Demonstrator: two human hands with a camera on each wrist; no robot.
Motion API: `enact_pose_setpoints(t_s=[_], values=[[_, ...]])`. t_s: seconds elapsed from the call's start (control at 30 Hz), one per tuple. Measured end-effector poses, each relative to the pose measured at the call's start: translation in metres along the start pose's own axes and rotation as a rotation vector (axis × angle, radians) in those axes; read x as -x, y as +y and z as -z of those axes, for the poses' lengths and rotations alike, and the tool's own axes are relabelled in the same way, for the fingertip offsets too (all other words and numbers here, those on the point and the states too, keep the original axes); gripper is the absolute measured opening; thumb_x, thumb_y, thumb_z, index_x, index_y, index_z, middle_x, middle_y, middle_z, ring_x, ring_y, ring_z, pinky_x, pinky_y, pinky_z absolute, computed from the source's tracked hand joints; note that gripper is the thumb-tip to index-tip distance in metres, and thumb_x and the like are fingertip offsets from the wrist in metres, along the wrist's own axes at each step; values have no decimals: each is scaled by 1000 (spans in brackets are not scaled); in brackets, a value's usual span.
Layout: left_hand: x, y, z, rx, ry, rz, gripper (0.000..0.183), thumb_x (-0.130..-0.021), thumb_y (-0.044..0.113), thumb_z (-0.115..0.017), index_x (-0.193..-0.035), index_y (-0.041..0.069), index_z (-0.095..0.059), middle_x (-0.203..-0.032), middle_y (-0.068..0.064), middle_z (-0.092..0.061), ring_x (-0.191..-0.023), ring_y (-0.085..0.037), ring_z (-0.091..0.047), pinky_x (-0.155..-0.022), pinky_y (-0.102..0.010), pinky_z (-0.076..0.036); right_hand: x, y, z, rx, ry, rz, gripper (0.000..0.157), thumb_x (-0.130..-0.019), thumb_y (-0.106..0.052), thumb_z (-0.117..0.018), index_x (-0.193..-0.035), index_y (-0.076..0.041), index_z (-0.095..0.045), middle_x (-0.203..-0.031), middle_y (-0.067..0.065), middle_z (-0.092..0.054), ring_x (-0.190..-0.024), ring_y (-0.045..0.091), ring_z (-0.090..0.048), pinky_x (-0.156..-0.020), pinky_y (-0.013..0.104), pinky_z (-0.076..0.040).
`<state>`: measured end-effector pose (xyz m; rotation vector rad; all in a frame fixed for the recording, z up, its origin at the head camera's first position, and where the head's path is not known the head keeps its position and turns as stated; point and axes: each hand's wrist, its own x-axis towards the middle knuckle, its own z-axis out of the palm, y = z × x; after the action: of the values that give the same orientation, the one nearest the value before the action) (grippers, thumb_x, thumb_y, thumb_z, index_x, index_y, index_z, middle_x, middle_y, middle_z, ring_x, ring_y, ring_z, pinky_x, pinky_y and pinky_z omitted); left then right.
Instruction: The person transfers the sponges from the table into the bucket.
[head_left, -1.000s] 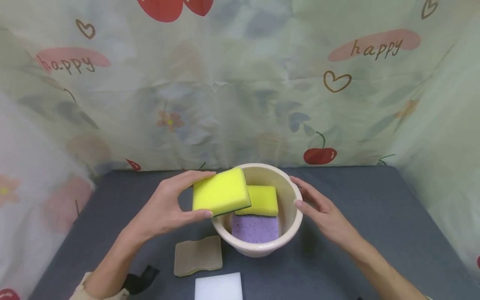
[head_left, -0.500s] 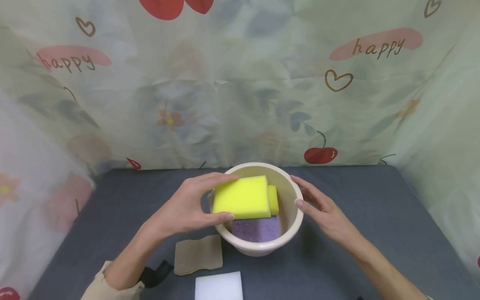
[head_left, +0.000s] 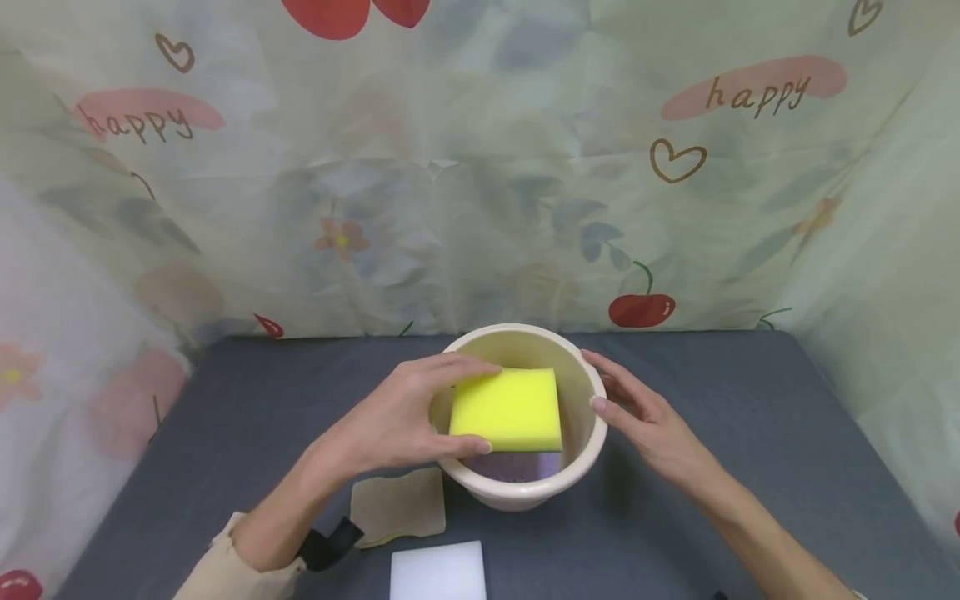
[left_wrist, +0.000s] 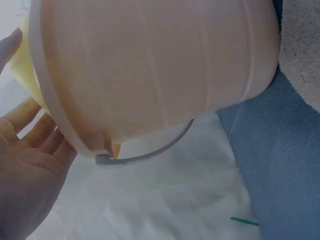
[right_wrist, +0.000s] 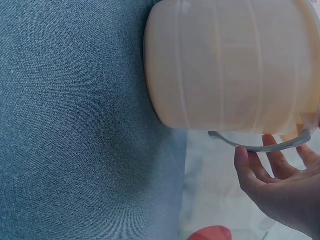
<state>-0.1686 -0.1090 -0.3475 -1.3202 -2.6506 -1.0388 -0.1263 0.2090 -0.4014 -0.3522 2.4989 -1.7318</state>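
Observation:
In the head view a cream bucket [head_left: 519, 492] stands on the dark table. My left hand [head_left: 401, 410] holds a thick yellow sponge [head_left: 510, 408] at its left end, thumb on the near edge and fingers on the far edge. The sponge is at the bucket's mouth and hides the other yellow sponge inside. A strip of a purple sponge [head_left: 517, 467] shows below it, inside the bucket. My right hand [head_left: 645, 417] grips the bucket's right rim, thumb at the edge. In the right wrist view its fingers are bent beside the grey handle [right_wrist: 270, 148].
A beige, wavy-edged sponge [head_left: 397, 504] lies left of the bucket's front. Nearer me lies a white sponge block [head_left: 438, 573], partly cut off by the view. A printed curtain [head_left: 480, 192] encloses the table [head_left: 750, 433] at the back and sides.
My left hand has carried the yellow sponge rightward, from over the bucket's left rim to within its mouth, levelling it. It now covers the other yellow sponge. My right hand stays on the rim.

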Motion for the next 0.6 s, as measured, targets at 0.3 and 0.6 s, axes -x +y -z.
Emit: enact_pose_setpoints(t_s=[0.3, 0.6], values=[[3, -2, -10, -33, -35, 13, 69, -76, 48, -84, -136, 25, -60, -132, 13, -59, -120, -4, -54, -96, -30, -48, 1, 1, -1, -7, 7, 9, 55, -102, -24, -57, -153, -31, -38, -143, 9, -52, -131, 28, -47, -95, 21, -45], [6, -2, -17, -107, -19, -31, 69, -77, 54, -80, -135, 23, -61, -130, 11, -59, -117, -5, -55, -95, -29, -49, 0, 0, -3, -16, 6, -24, 55, -102, -27, -57, -154, -31, -37, -146, 9, -49, -132, 30, -45, -94, 19, -44]])
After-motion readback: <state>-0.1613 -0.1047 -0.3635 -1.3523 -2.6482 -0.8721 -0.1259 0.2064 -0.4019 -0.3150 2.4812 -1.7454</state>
